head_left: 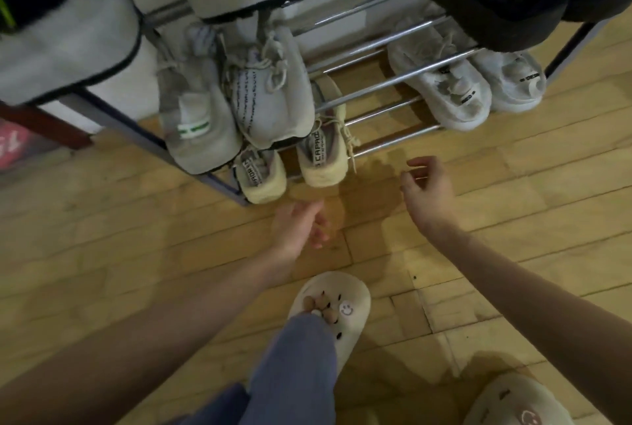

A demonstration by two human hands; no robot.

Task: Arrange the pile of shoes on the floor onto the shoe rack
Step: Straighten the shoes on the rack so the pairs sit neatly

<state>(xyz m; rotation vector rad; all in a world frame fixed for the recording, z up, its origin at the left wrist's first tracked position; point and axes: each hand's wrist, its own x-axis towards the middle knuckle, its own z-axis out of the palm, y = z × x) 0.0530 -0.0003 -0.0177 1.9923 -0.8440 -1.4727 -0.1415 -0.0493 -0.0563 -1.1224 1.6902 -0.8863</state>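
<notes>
Hands are both hanging empty, left hand [301, 226] loosely curled, right hand [425, 192] relaxed. Yellow-toed sneakers [323, 151] are sitting on the shoe rack [393, 147], toes toward me, nearest the left hand.

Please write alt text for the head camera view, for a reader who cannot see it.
Two empty hands, left hand and right hand, hover above a wooden floor before a metal shoe rack holding pale sneakers. Below, the person wears cream slippers.
</notes>
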